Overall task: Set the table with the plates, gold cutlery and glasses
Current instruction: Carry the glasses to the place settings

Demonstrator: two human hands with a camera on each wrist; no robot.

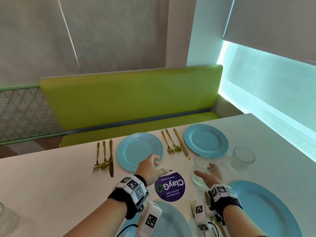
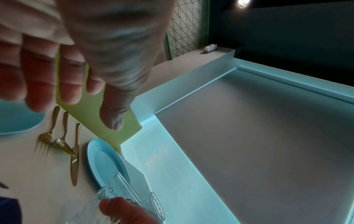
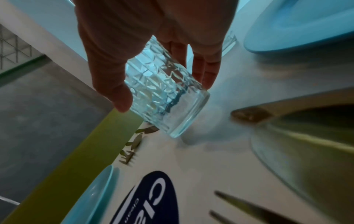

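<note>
Four blue plates lie on the white table (image 1: 51, 182): far left (image 1: 136, 147), far right (image 1: 206, 140), near left (image 1: 169, 218), near right (image 1: 266, 207). Gold fork, spoon and knife sets lie left of the far left plate (image 1: 104, 158), between the far plates (image 1: 174, 144) and between the near plates (image 1: 193, 207). My right hand (image 1: 204, 171) holds a clear patterned glass (image 1: 203, 161) between thumb (image 3: 118, 97) and fingers, its base at the table. A second glass (image 1: 242, 158) stands to its right. My left hand (image 1: 153, 162) hovers over the far left plate's near rim, loosely curled and holding nothing.
A round purple sticker (image 1: 170, 186) lies flat on the table between my wrists. Another glass (image 1: 6, 219) shows at the near left edge. A green bench (image 1: 130, 100) runs behind the table's far edge, and a lit ledge (image 1: 266, 93) lines the right side.
</note>
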